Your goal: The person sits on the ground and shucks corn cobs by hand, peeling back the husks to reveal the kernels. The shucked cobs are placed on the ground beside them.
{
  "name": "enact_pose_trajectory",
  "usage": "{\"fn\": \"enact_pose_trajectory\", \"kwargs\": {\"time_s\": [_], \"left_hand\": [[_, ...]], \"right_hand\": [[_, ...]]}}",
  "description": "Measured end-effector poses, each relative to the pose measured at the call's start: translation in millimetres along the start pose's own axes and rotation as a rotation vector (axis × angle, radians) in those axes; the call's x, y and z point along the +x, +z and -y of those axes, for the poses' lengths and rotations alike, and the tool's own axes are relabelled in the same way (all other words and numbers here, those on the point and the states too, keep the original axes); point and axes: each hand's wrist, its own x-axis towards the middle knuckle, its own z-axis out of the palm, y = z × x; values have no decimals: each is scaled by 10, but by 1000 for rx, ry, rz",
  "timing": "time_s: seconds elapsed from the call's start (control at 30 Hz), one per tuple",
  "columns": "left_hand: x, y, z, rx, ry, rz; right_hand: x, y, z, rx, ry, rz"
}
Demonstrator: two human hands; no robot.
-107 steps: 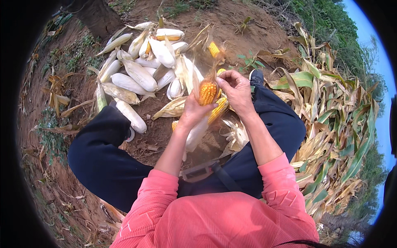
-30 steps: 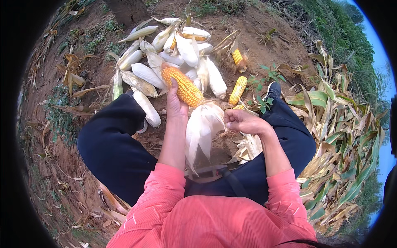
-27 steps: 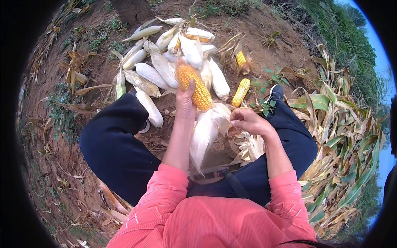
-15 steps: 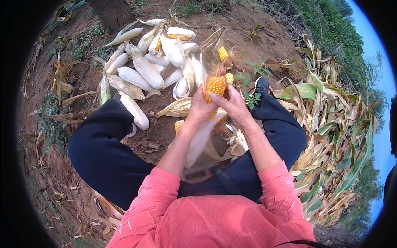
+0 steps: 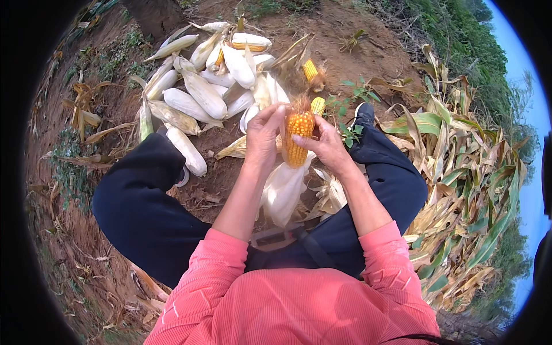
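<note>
My right hand (image 5: 329, 148) grips an ear of corn (image 5: 299, 141), its thumb pressed across the orange-yellow kernels. Brown silk tufts out of the ear's upper end. Beside that tip, my left hand (image 5: 263, 138) is closed in a pinch at the ear's left edge; what lies between its fingertips is blurred. Pale husk (image 5: 284, 194) hangs folded down from the lower end of the ear, between my knees.
Several ears in pale husks (image 5: 201, 98) are heaped beyond my left leg. Bare yellow ears (image 5: 310, 70) lie farther ahead, near a small green plant (image 5: 359, 91). Dry stalks and leaves (image 5: 460, 167) pile up on the right. A trunk (image 5: 154, 17) stands at the far left.
My left hand has shifted up and left, from around the ear to a pinch beside its tip. More kernels show lower down, and the husk hangs wider below.
</note>
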Motion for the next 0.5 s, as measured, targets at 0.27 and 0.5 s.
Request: {"fn": "enact_pose_trajectory", "kwargs": {"time_s": [0.27, 0.5], "left_hand": [[316, -938, 113, -457, -6, -358], [294, -1415, 201, -28, -161, -656]], "right_hand": [[31, -181, 81, 392, -75, -83], [24, -322, 199, 561, -212, -184]]}}
